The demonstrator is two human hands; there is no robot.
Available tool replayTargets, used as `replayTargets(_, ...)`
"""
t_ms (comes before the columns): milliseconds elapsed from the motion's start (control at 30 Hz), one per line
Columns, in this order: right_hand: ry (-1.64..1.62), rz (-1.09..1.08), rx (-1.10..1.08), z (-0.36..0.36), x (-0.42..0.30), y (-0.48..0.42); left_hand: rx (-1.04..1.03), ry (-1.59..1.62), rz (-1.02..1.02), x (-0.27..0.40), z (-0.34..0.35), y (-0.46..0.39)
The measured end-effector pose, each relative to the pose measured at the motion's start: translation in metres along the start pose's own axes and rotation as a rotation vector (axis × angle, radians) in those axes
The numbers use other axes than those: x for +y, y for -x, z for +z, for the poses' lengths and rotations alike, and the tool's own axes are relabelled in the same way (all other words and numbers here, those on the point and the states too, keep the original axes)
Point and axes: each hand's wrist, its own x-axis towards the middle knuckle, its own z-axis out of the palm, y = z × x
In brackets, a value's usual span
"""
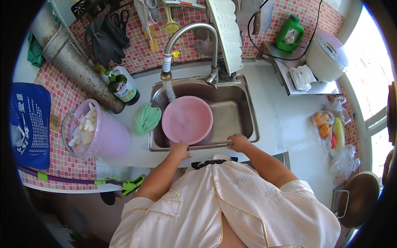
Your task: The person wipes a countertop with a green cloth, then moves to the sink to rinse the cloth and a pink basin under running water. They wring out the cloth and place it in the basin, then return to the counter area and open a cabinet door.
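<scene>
Water runs from the metal faucet (214,46) into a pink plastic basin (198,119), which stands in the left part of the stainless steel sink (231,116). My left hand (180,150) is at the sink's front edge, with its fingers at the near rim of the basin; whether they grip the rim or only touch it is not clear. Further right, my right hand (238,143) rests on the front rim of the sink and holds no object. A bunched mint-green cloth (148,119) lies on the counter just left of the sink.
Left of the sink are a purple bin (113,136) with a liner, a green soap bottle (122,88) and a large slanted pipe (74,65). A white dish rack (226,34) hangs behind. At right are a metal shelf (290,73), a rice cooker (325,59) and bagged produce (328,128).
</scene>
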Motion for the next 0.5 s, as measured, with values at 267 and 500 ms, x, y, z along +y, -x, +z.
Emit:
replayTargets(267, -0.005, -0.022, -0.062, -0.002, 0.039, 0.007, 0.158, -0.035, -0.205, 0.02, 0.029, 0.006)
replayTargets(500, -0.015, -0.076, -0.011, 0.001, 0.044, 0.008, 0.227, -0.039, -0.256, 0.028, 0.039, 0.008)
